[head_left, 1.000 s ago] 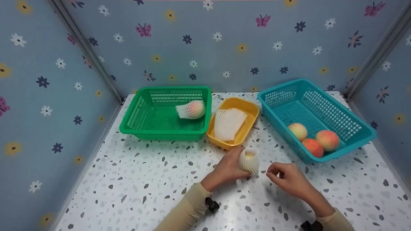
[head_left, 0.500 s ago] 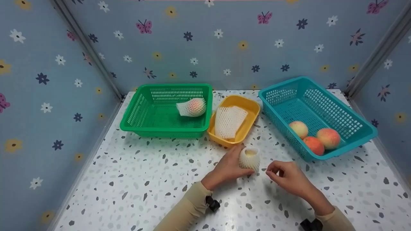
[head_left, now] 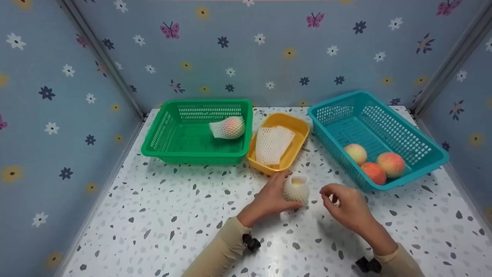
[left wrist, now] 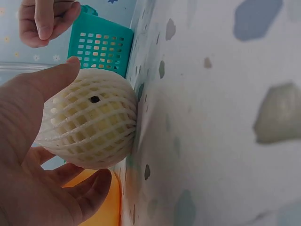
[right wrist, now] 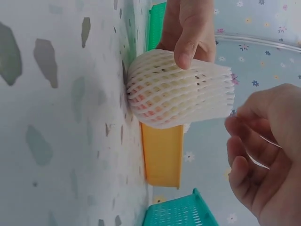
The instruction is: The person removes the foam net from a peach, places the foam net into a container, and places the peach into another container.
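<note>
A peach [head_left: 296,194] in a white foam net sleeve stands on the table, with the sleeve's open end up. My left hand [head_left: 269,198] holds it from the left, thumb on the near side and fingers behind, as the left wrist view shows. The right wrist view shows the foam net [right wrist: 207,89] reaching past the fruit, with reddish skin through the mesh. Just right of it, my right hand [head_left: 348,207] hovers with fingers loosely curled, holding nothing. In the head view a small gap separates its fingertips from the net.
A yellow tray [head_left: 301,144] with foam nets [head_left: 272,146] stands behind my left hand. The green basket [head_left: 192,156] at left holds one netted peach [head_left: 230,128]. At right, a teal basket [head_left: 415,181] holds three bare peaches [head_left: 390,164]. Patterned walls [head_left: 246,57] enclose the table's back and sides.
The right hand has lifted slightly and its thumb and forefinger look a little further apart. My left hand keeps its hold on the netted peach. The whole head view has shifted slightly.
</note>
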Demonstrator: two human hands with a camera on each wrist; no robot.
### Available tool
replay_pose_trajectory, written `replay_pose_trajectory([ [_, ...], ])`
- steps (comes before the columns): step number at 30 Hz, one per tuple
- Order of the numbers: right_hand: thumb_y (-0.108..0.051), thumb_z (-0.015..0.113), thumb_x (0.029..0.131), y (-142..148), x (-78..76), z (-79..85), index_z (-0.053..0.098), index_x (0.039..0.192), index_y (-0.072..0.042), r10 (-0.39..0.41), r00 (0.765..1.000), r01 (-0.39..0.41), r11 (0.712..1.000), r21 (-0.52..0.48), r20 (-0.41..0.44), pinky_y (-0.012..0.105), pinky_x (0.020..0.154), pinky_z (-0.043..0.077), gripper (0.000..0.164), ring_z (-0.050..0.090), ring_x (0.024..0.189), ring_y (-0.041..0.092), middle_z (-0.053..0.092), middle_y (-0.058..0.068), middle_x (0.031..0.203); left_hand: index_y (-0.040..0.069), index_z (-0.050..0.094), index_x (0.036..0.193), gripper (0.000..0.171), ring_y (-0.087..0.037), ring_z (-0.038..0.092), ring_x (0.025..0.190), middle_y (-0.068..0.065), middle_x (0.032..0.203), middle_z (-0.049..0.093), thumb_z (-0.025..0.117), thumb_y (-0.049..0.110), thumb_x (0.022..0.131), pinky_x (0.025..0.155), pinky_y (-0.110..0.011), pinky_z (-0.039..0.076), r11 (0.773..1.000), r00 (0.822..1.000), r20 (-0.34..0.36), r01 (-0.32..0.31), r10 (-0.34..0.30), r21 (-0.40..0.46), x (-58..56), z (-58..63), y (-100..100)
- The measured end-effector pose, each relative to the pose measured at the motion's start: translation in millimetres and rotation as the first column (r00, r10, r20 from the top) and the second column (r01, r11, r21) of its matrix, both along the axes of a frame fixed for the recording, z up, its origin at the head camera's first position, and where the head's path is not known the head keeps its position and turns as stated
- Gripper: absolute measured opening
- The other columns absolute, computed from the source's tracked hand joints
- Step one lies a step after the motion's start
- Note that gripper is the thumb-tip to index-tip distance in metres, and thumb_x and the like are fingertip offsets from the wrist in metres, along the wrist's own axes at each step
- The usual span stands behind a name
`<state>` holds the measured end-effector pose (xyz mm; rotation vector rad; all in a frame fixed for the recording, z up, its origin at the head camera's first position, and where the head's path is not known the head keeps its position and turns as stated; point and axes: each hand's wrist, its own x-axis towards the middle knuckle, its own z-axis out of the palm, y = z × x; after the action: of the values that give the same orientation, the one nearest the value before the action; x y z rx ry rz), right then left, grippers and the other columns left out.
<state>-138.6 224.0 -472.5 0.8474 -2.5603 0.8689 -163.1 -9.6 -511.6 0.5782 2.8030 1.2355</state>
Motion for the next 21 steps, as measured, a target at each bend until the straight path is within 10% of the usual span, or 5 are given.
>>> replay_pose_trajectory([
  [7,-0.012,0.061,0.075,-15,-2.2,13.2,0.057,0.113,-0.015,0.030,0.986,-0.027,0.999,0.026,-0.166,0.034,0.081,0.042,0.038,0.046,0.103,0.016,0.052,0.000,0.114,0.028,0.028,0.132,0.091,-0.012,0.037,0.114,0.000,0.128,0.038,0.076,0.051,0.057,0.090,-0.035,0.036,1.000,1.000,-0.009,0.019,-0.019,-0.018,6.8,4.3,-19],
  [21,0.001,0.061,0.066,-34,-17.7,24.3,0.042,0.131,-0.018,0.084,0.984,-0.056,0.982,0.179,-0.155,0.049,0.090,0.032,0.070,0.031,0.121,0.029,0.030,0.007,0.138,0.022,0.028,0.133,0.088,-0.014,0.038,0.114,0.005,0.132,0.031,0.079,0.030,0.062,0.089,-0.033,0.037,0.995,0.999,0.021,0.046,-0.044,-0.085,20.6,11.7,-43],
])
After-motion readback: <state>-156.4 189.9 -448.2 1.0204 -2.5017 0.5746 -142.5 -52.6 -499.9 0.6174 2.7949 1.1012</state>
